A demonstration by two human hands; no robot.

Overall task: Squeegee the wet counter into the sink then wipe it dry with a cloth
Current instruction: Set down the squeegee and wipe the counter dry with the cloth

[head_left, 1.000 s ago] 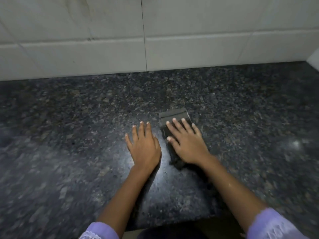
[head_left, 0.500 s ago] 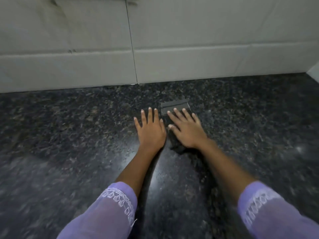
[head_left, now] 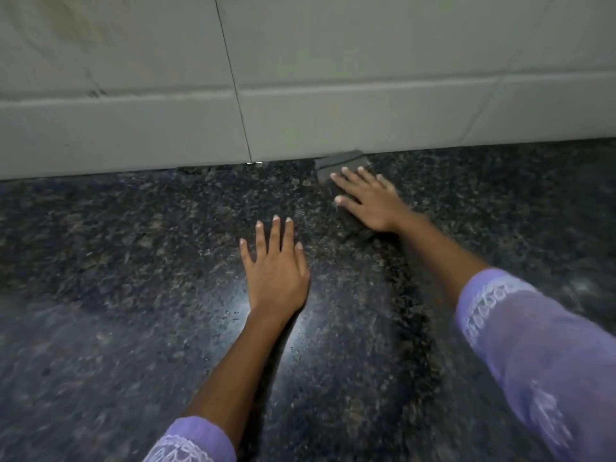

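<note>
Nearest to the camera, two forearms in thin lilac sleeves with white lace trim (head_left: 533, 355) reached forward over the dark speckled granite counter (head_left: 116, 278), whose polished surface showed a bright reflection between the arms. The left hand (head_left: 276, 271) lay flat on the counter, palm down, with its fingers straight and a little spread; its grip was released and it held nothing. Farther away and to the right, the right hand (head_left: 370, 201) also lay with straight, spread fingers, pressing from above on a dark grey folded cloth (head_left: 340, 161). The hand did not curl around the cloth. The cloth lay flat on the counter, and its far edge was touching or almost touching the base of the pale grey tiled wall (head_left: 333, 78) at the back.
</note>
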